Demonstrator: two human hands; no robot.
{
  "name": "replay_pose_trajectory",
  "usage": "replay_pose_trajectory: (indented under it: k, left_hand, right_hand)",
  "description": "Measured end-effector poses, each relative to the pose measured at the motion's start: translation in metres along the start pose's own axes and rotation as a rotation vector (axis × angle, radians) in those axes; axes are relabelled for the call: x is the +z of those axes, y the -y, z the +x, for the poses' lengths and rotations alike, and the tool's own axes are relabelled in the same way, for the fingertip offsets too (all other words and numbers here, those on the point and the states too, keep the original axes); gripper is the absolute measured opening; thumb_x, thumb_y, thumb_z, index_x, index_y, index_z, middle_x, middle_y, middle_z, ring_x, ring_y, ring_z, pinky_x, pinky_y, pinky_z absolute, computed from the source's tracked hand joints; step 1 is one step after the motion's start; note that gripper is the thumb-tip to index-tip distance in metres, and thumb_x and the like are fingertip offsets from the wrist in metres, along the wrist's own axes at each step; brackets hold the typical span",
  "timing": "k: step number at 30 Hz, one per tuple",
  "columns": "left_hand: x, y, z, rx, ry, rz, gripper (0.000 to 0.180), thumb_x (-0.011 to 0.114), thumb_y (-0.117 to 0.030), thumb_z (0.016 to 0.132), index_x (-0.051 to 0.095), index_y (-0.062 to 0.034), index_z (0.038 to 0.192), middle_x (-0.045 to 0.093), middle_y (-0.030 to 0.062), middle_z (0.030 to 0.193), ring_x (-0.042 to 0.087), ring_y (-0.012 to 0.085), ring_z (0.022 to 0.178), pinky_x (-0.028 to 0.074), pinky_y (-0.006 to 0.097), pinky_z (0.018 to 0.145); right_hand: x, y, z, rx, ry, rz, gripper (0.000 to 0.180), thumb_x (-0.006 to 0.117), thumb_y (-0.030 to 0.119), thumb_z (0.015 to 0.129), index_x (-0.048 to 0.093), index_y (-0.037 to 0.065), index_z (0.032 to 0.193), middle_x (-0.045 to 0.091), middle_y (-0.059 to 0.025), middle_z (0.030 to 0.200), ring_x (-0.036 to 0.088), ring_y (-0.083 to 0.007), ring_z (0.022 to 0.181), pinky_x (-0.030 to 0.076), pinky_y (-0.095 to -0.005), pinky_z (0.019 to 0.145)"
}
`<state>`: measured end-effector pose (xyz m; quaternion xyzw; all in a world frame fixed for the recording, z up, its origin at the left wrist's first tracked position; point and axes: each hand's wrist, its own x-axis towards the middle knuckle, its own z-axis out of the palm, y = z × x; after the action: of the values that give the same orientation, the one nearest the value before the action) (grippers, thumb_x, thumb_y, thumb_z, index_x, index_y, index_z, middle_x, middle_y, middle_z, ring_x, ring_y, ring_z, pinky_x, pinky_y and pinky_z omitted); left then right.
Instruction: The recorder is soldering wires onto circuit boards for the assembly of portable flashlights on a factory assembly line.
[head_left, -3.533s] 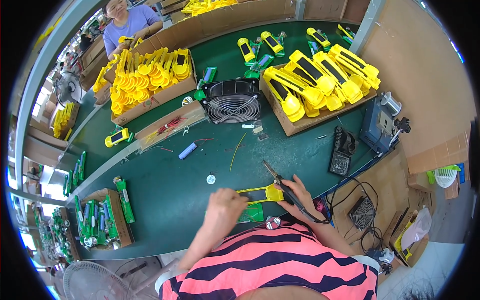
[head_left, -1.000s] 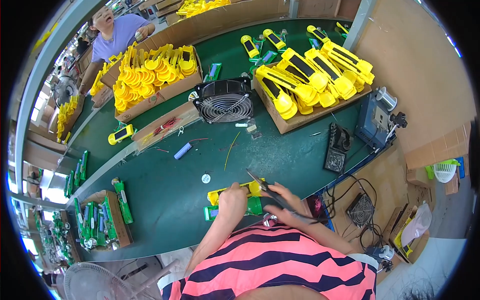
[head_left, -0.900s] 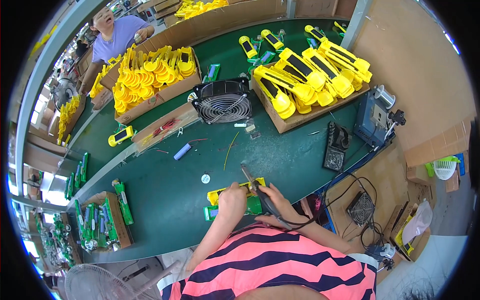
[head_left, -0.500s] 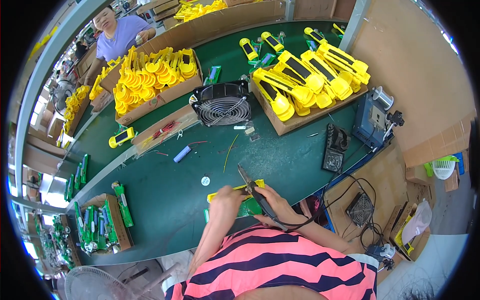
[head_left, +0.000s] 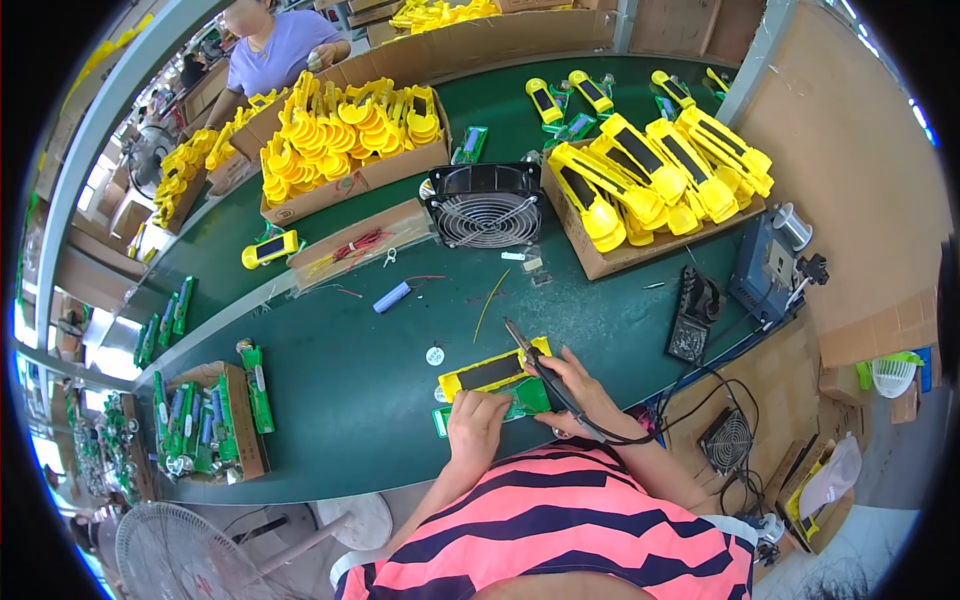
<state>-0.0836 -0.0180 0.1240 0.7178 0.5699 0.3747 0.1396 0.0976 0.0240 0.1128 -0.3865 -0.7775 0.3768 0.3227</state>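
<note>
At lower centre of the head view, a yellow housing (head_left: 492,372) is seen lying flat on the green bench (head_left: 330,370), with a green circuit board (head_left: 515,402) just beside it toward the person. The left hand (head_left: 474,424) is laid on the near edge of the board and housing, fingers curled down and pressing; a full grasp is not shown. The right hand (head_left: 582,392) is closed around the handle of a soldering iron (head_left: 530,350), held pen-fashion, with the tip raised over the far end of the housing; contact with the work cannot be made out.

It is judged that the step is best done with the board pinned flat by the left hand, fingers kept well back from the tip, and with the iron's cable left slack along the right wrist.

At upper centre, a small black fan (head_left: 486,204) is noted facing the work. At upper right, a carton of yellow torches (head_left: 655,185) is noted; beside it, a soldering station (head_left: 765,270). At middle left, a blue cell (head_left: 392,296) lies loose.
</note>
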Motion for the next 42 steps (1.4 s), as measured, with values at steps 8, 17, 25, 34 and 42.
replay_pose_trajectory:
  k: [8,17,25,34,42]
  left_hand:
    - [-0.013,0.002,-0.003,-0.051,0.083,-0.034,0.012,0.062,0.004,0.063,0.056,-0.0008,0.072,0.048,0.0102,0.081,0.052,0.0247,0.071,0.043,0.031,0.059]
    - [-0.008,0.0,-0.001,-0.126,0.05,-0.057,0.012,0.065,0.002,0.058,0.055,-0.0023,0.064,0.05,0.0073,0.081,0.053,0.0204,0.068,0.044,0.029,0.055]
    - [-0.012,0.001,0.002,-0.129,0.1,-0.083,0.013,0.063,0.005,0.057,0.053,0.0,0.063,0.049,0.0098,0.08,0.053,0.0231,0.069,0.044,0.03,0.057]
    - [-0.012,-0.001,0.0,-0.127,0.112,-0.082,0.012,0.062,0.005,0.056,0.053,0.0005,0.062,0.049,0.0102,0.08,0.053,0.0231,0.068,0.044,0.03,0.056]
    - [-0.013,0.004,0.005,-0.122,0.124,-0.097,0.011,0.062,0.004,0.057,0.054,0.0002,0.063,0.05,0.0104,0.08,0.053,0.0243,0.072,0.044,0.031,0.059]
  right_hand:
    - [-0.013,0.023,-0.036,0.084,-0.118,-0.144,0.013,0.063,0.009,0.071,0.058,0.006,0.083,0.061,-0.0032,0.069,0.059,-0.0175,0.062,0.029,-0.0435,0.096]
    - [0.028,-0.002,-0.059,0.173,-0.614,0.478,0.014,0.056,-0.001,0.073,0.052,-0.002,0.086,0.059,-0.0053,0.061,0.058,-0.0098,0.063,0.023,-0.0401,0.1]
    - [0.024,0.013,-0.049,0.27,-0.585,0.489,0.011,0.051,-0.004,0.072,0.051,-0.002,0.083,0.059,-0.0049,0.054,0.057,-0.0099,0.06,0.027,-0.0419,0.098]
    - [0.024,0.02,-0.049,0.325,-0.594,0.569,0.009,0.053,-0.002,0.073,0.052,-0.001,0.081,0.059,-0.0036,0.057,0.055,-0.0098,0.063,0.027,-0.0411,0.098]
    - [0.029,0.007,-0.053,0.344,-0.576,0.63,0.013,0.051,-0.004,0.076,0.049,-0.004,0.088,0.059,-0.0086,0.061,0.057,-0.0117,0.054,0.043,-0.0338,0.079]
